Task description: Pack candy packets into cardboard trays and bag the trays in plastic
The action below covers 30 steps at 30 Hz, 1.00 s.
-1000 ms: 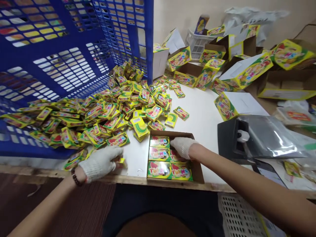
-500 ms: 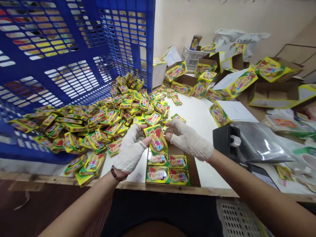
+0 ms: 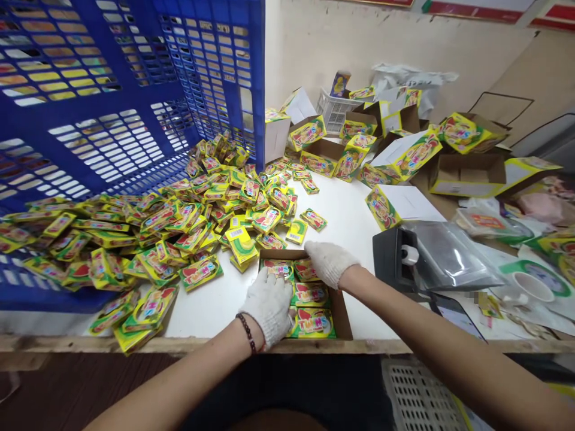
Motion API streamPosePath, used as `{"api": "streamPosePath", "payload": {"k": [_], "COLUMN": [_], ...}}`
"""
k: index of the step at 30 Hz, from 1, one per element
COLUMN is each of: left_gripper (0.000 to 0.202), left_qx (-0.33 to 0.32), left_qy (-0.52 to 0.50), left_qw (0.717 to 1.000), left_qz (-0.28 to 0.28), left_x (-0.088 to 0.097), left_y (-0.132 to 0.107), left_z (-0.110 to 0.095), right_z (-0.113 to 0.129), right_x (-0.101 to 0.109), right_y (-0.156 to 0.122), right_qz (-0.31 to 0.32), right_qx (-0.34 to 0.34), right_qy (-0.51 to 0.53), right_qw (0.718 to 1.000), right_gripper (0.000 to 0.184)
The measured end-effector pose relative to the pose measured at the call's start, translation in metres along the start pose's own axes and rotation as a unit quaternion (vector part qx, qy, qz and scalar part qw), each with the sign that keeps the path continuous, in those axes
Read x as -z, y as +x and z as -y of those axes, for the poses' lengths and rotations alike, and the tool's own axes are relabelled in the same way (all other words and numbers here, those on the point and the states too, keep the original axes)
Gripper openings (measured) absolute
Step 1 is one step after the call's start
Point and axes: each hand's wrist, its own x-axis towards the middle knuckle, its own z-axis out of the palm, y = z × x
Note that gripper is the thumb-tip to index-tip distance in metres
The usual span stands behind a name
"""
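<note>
Both my hands wear white knit gloves and rest in a small open cardboard box (image 3: 344, 314) at the table's front edge. My left hand (image 3: 269, 305) lies palm down over the yellow-green candy packets (image 3: 314, 323) on the box's left side, its fingers on a packet at the top. My right hand (image 3: 330, 262) presses down on packets at the box's far right corner, fingers curled. A big heap of the same packets (image 3: 179, 224) spreads to the left of the box.
A blue plastic crate (image 3: 112, 102) lies tipped on its side at the left, packets spilling from it. Open printed cartons (image 3: 404, 158) crowd the back right. A black tape dispenser (image 3: 395, 260) and clear bags (image 3: 453, 254) sit right of the box.
Half a second ago both hands held a stack of packets in the air above the box. Now the hands are down inside the box with the packets laid in it.
</note>
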Motion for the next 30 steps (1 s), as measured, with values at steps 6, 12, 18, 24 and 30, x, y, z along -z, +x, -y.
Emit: {"api": "streamPosePath", "payload": {"k": [6, 12, 18, 24, 30], "left_gripper": [0.040, 0.026, 0.048, 0.055, 0.059], "left_qx": [-0.004, -0.021, -0.199, -0.175, -0.198], "left_qy": [0.004, -0.021, 0.002, 0.005, -0.002], "left_qw": [1.000, 0.995, 0.973, 0.982, 0.978], "left_qz": [0.014, -0.091, -0.114, -0.073, -0.072], "left_x": [0.007, 0.000, -0.021, -0.021, -0.026], "left_y": [-0.002, 0.019, 0.055, 0.064, 0.070], "left_z": [0.001, -0.005, -0.011, -0.016, -0.012], "right_z": [-0.009, -0.020, -0.040, -0.037, -0.036], "right_x": [-0.030, -0.040, -0.055, -0.069, -0.076], "right_y": [0.003, -0.001, 0.012, 0.016, 0.013], "right_qz": [-0.023, -0.138, -0.144, -0.139, -0.153], "right_qx": [0.032, 0.104, -0.013, -0.032, -0.031], "right_qy": [0.028, -0.044, 0.171, 0.218, 0.220], "right_qw": [0.999, 0.984, 0.974, 0.965, 0.963], "right_gripper": [0.026, 0.021, 0.032, 0.033, 0.033]}}
